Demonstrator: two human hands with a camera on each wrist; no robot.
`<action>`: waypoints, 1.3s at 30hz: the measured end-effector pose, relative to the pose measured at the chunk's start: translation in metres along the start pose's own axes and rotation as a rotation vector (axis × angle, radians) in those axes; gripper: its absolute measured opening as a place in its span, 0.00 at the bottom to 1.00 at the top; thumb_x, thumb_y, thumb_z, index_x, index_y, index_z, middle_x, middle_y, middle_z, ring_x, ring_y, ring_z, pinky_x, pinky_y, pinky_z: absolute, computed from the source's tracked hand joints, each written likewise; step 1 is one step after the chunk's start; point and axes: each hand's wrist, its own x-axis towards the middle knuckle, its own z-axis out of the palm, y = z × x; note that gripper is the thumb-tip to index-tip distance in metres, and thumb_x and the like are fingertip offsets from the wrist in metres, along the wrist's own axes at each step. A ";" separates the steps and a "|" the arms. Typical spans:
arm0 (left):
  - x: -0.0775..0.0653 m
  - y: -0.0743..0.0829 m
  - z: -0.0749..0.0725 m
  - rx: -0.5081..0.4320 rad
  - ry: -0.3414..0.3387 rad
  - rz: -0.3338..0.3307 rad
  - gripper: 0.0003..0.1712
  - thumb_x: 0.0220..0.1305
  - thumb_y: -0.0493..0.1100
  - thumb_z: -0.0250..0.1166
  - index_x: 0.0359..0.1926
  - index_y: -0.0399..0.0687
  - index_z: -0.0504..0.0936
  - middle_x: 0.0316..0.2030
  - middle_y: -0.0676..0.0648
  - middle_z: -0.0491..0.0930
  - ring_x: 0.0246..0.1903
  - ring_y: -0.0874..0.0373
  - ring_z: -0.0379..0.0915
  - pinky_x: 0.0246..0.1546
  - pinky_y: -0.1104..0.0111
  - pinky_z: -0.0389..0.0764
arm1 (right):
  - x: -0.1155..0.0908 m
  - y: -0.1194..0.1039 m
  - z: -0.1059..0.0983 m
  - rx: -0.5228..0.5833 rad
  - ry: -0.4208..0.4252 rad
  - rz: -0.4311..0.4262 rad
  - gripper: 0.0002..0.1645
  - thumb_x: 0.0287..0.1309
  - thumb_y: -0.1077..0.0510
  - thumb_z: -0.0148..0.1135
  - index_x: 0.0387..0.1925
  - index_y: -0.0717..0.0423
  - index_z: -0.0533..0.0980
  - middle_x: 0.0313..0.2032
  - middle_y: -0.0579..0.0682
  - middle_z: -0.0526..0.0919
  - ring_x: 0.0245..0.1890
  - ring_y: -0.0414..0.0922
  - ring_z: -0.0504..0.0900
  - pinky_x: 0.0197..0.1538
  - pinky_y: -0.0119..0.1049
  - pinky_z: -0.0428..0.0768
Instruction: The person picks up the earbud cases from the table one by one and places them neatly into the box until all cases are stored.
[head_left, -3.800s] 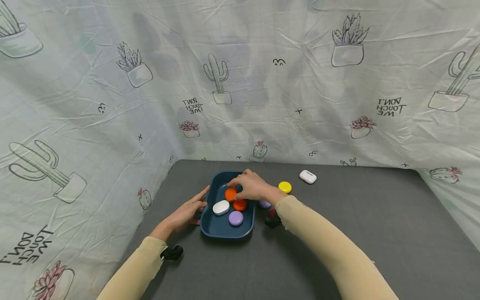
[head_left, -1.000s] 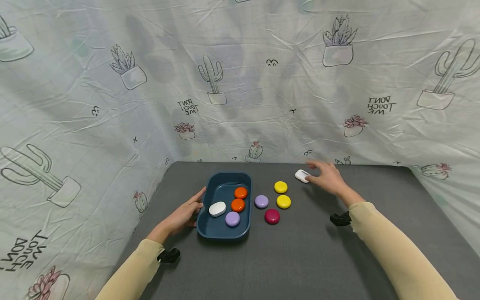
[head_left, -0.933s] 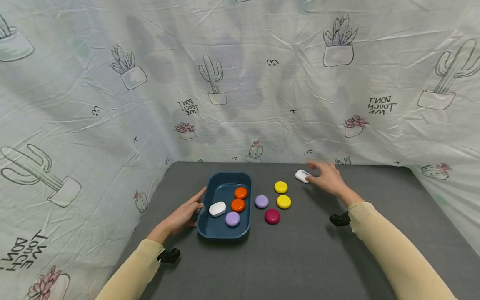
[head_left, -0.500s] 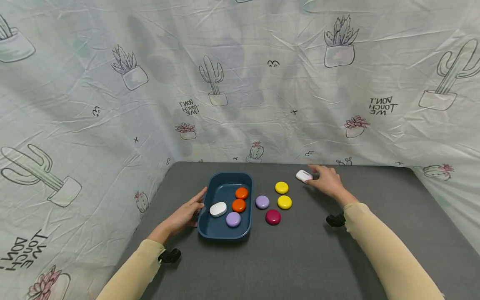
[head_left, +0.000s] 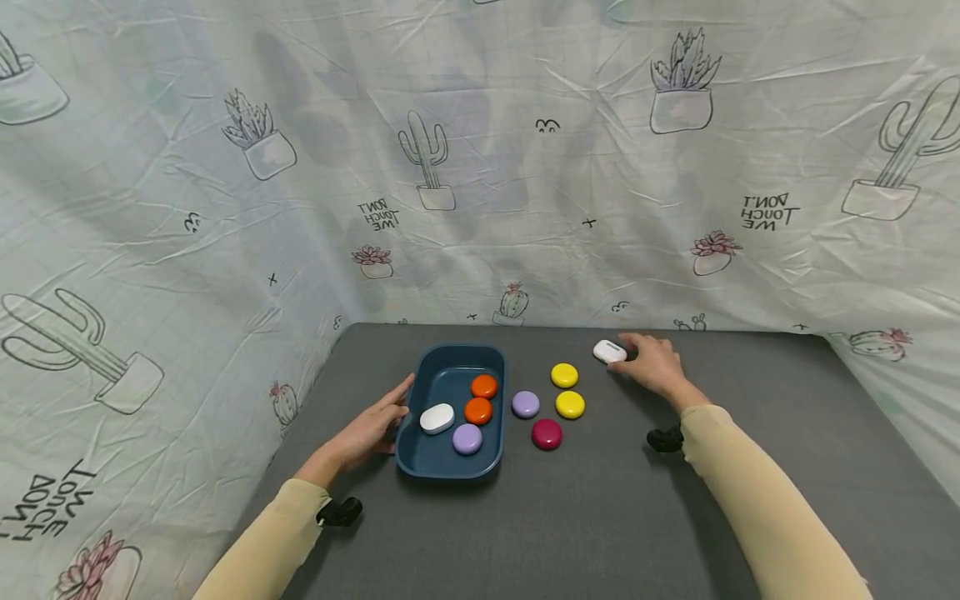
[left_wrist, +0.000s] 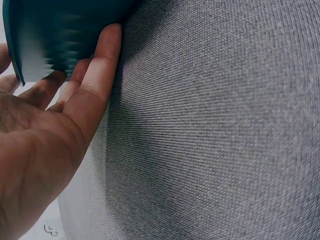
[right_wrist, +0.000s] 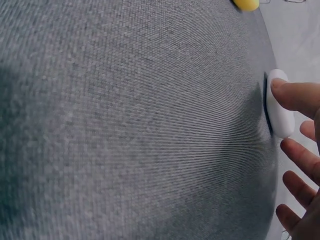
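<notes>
My left hand (head_left: 367,429) rests along the left side of a dark blue tray (head_left: 416,465), fingers mostly straight against its outer wall (left_wrist: 60,35). Inside the tray lie a white oval piece (head_left: 437,418), two orange discs (head_left: 478,411) and a lavender disc (head_left: 467,439). At the back of the table, my right hand (head_left: 654,365) holds the right end of a white, rounded earbud-type case (head_left: 609,351) between thumb and index finger. Its thumb overlaps the case (right_wrist: 281,112) in the right wrist view; the other fingers are loosely spread.
Right of the tray lie a lavender disc (head_left: 526,405), a dark red disc (head_left: 547,434) and two yellow discs (head_left: 565,376). A printed cloth (head_left: 480,167) hangs behind the dark grey table (head_left: 585,517). Black camera mounts (head_left: 340,511) sit at the wrists.
My right hand has let go of an orange disc in the tray and moved right to the white case. Its thumb and index finger have drawn closer together there. The left hand has stayed.
</notes>
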 end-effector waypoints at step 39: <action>-0.002 0.003 0.001 -0.005 -0.004 -0.001 0.36 0.82 0.46 0.46 0.81 0.79 0.45 0.79 0.41 0.50 0.63 0.41 0.67 0.46 0.52 0.81 | 0.005 0.000 0.011 -0.048 0.041 -0.008 0.41 0.63 0.46 0.69 0.71 0.61 0.70 0.58 0.68 0.75 0.54 0.67 0.66 0.52 0.62 0.60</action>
